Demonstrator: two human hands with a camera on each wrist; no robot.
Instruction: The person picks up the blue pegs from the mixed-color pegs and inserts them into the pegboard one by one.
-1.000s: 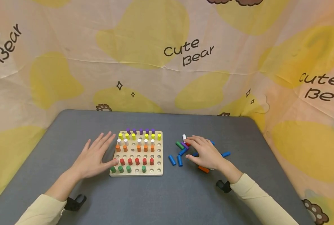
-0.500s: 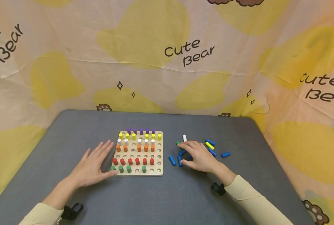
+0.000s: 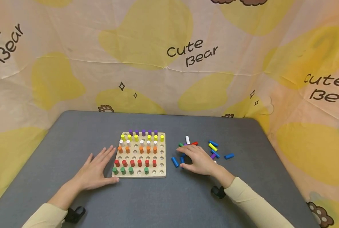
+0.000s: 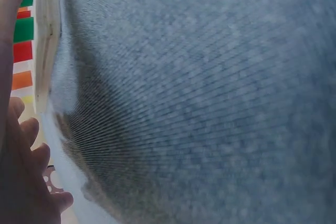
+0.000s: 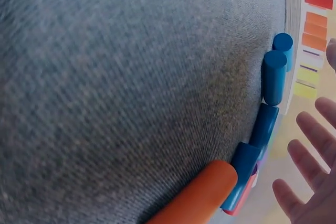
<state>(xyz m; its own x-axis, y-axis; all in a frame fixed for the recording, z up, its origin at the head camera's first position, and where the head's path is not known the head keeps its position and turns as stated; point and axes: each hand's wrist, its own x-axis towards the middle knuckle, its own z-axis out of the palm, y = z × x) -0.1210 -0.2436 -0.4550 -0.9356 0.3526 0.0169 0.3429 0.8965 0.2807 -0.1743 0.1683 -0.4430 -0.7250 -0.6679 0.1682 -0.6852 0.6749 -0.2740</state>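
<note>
My left hand (image 3: 96,172) lies beside the left edge of a wooden pegboard (image 3: 139,177), fingers straight and thumb by its front left corner. Whether it touches the board I cannot tell. Rows of purple, yellow, white, orange, red and green pegs stand upright in the board, with some holes bare. My right hand (image 3: 200,160) hovers over loose pegs right of the board, fingers spread, holding nothing that shows. Near its thumb lie a blue peg (image 3: 175,162) and another blue peg (image 3: 182,160). The right wrist view shows an orange peg (image 5: 197,195) below the hand.
Behind the right hand lie a white peg (image 3: 187,139) and a red peg (image 3: 194,143). Farther right are a yellow peg (image 3: 212,147) and a blue peg (image 3: 229,156). A patterned cloth (image 3: 146,47) hangs around the grey table (image 3: 86,126).
My right hand has moved left and nearer to me, uncovering yellow, red and blue pegs. My left hand has slid slightly toward me, its thumb moving from the red row to the front corner.
</note>
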